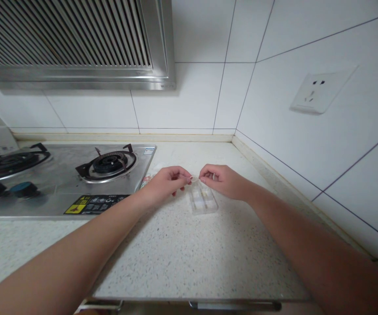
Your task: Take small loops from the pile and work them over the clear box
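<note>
A clear plastic box (211, 206) with compartments lies on the speckled countertop, below and between my hands. A few small yellowish bits show inside it, too small to name. Just above the box's far end, a thin whitish strand (194, 178) spans the gap between my fingertips. My left hand (172, 180) pinches its left end between thumb and forefinger. On the other side my right hand (220, 178) is closed in a pinch at the strand's right end. What exactly the strand is cannot be made out.
To the left is a steel gas hob (57, 175) with two burners and knobs. A range hood (77, 74) overhangs it. Something colourful (146, 180) lies partly hidden behind my left hand. A socket (316, 92) sits on the right tiled wall; a drawer handle (234, 305) runs below the counter's front edge.
</note>
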A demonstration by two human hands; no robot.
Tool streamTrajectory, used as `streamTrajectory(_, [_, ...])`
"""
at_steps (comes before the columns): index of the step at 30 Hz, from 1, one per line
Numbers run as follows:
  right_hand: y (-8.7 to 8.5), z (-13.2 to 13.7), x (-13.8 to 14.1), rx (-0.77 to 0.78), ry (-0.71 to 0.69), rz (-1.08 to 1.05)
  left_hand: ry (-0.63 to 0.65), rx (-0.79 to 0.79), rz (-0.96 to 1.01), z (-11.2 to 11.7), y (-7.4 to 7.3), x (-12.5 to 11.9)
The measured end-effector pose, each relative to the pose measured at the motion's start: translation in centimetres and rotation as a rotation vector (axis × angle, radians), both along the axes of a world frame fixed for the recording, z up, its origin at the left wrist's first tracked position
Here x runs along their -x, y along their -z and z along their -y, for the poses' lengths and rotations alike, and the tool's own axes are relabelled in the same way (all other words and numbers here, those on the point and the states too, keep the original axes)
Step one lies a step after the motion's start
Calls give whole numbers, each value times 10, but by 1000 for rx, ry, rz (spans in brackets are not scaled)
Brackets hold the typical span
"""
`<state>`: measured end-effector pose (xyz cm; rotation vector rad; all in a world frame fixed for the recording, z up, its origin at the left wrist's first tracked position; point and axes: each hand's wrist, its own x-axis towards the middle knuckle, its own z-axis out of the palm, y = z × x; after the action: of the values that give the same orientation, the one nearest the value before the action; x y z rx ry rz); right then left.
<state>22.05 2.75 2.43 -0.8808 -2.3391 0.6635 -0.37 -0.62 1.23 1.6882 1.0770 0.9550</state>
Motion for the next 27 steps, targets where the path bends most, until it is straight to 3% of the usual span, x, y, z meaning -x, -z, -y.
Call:
streamTrajectory(8, [0,4,5,69,-54,-132,12,16,3,3,1,-4])
streamTrajectory(27, [0,5,6,90,-65,-150,11,-3,-9,5,1,-4])
